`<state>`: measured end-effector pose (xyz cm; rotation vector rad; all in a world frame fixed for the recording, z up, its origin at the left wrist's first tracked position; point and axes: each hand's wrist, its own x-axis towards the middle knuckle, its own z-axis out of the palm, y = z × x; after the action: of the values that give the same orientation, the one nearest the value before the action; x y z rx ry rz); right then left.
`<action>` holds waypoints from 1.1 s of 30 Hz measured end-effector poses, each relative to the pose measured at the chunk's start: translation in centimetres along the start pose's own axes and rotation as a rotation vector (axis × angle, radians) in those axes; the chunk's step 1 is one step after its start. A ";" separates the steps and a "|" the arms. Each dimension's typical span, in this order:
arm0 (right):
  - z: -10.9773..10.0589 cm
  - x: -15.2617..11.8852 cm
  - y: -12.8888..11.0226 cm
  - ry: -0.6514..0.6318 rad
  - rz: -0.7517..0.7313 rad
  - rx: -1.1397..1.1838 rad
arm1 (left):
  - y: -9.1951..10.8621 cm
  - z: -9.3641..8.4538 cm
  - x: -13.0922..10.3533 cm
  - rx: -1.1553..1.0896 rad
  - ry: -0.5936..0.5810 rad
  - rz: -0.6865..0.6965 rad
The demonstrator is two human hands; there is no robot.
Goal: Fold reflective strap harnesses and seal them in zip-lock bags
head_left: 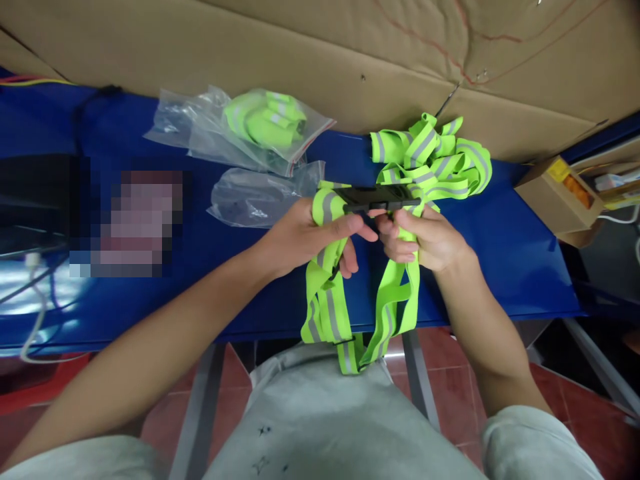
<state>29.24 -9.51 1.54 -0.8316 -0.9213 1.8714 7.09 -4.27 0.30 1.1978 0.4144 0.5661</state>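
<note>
A neon yellow-green strap with a grey reflective stripe [331,307] hangs in loops from both hands over the table's front edge. Across its top lies a black plastic buckle [381,197], between the two hands. My left hand [305,233] is wrapped round the strap at the buckle's left end, thumb pointing right. At the other end, my right hand [433,237] pinches the strap close to the buckle. Behind them lies a bunched pile of similar straps [433,157]. Whether the buckle is fastened cannot be made out.
Back left on the blue table [495,260] lies a clear zip bag [200,130] with a folded green strap inside. Another clear bag [250,200] lies in front of it. A small cardboard box [560,200] stands right; a black device [35,200] with cables sits left.
</note>
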 end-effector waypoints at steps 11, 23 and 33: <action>0.8 -0.4 1.6 0.281 -0.322 -0.566 | -0.1 -0.1 0.3 0.264 0.174 0.194; 1.5 0.2 2.0 0.242 -0.260 -0.590 | -1.1 0.6 0.2 0.095 0.168 0.162; 1.9 0.3 4.5 -0.021 0.190 -0.482 | -0.6 -1.5 1.3 -0.052 0.548 0.292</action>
<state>25.76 -11.31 -1.33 -1.2235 -1.3763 1.8435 7.34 -2.53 -0.76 1.0485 0.6864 1.1607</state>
